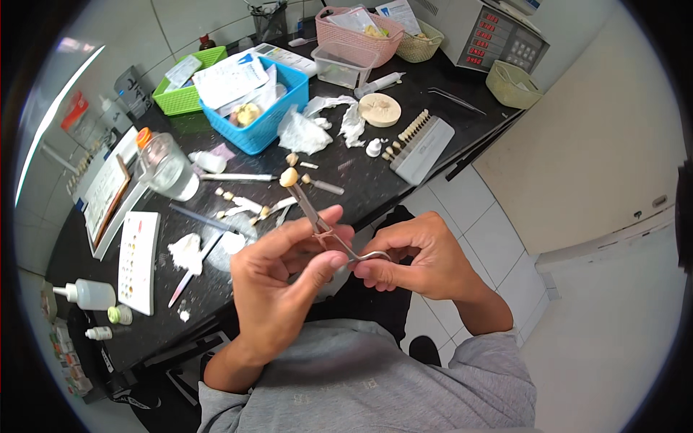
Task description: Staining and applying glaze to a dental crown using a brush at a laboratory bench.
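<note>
Both my hands hold a metal clamp forceps [307, 208] above my lap, just off the table's front edge. At its tip sits a small yellowish tooth crown [289, 177]. My left hand [278, 278] is closed round the middle of the forceps, thumb and fingers near the joint, where a pinkish band shows. My right hand [422, 256] pinches the curved handle end; part of that handle is hidden behind its fingers. Beyond the tip, several small crowns on white sticks [245, 204] lie on the black table, beside a brush with a pale handle [238, 177].
A blue basket [256, 133] with packets stands behind, near a clear orange-capped bottle [170, 169]. A white palette [137, 263] lies at left. Crumpled tissues [303, 131], a round stone-coloured disc [380, 110] and a tooth shade guide [422, 151] lie further right. A control unit [498, 40] stands back right.
</note>
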Motion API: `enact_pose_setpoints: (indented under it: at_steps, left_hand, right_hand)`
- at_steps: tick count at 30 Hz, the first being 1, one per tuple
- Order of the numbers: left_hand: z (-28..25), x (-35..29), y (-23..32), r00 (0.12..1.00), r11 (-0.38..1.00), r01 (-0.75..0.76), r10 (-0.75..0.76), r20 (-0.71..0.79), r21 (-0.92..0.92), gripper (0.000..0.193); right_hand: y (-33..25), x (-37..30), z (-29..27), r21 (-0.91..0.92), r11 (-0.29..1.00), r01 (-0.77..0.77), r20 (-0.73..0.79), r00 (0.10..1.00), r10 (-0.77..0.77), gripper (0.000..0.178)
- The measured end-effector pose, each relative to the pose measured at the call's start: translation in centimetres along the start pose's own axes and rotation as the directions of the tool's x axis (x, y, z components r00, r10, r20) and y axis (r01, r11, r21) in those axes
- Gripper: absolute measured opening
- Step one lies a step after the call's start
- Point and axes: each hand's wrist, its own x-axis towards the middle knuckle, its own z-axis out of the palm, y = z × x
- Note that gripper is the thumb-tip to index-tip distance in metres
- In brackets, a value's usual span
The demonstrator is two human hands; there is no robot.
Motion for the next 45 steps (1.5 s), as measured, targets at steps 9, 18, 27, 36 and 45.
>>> enact_pose_setpoints:
  at_steps: [9,18,27,36,45]
  left_hand:
    - [2.9,5.0,-3.5,0.979,0.984,0.177,-0.176,-0.1,-0.007,0.021]
    - [4.2,6.4,-3.9,0.946,0.959,0.278,-0.263,-0.19,0.058,0.014]
    - [4.6,5.6,-5.1,0.968,0.974,0.158,-0.119,-0.223,0.165,0.011]
    - [5.3,6.5,-5.5,0.854,0.727,-0.221,0.466,-0.231,0.65,0.014]
    - [5.6,7.1,-6.3,0.757,0.535,-0.221,0.621,-0.202,0.816,0.015]
  right_hand:
    - [4.7,5.1,-19.6,-0.71,0.695,-0.116,-0.624,0.562,-0.543,0.024]
    - [9.9,8.8,-28.7,-0.927,0.341,-0.159,-0.323,0.8,-0.505,0.025]
    - [6.6,8.3,-26.0,-0.827,0.561,-0.04,-0.398,0.746,-0.533,0.017]
    - [-3.4,5.6,-19.2,-0.697,0.558,0.45,0.006,0.782,-0.624,0.028]
    - [-6.8,6.1,-19.7,-0.752,0.253,0.609,0.383,0.716,-0.583,0.033]
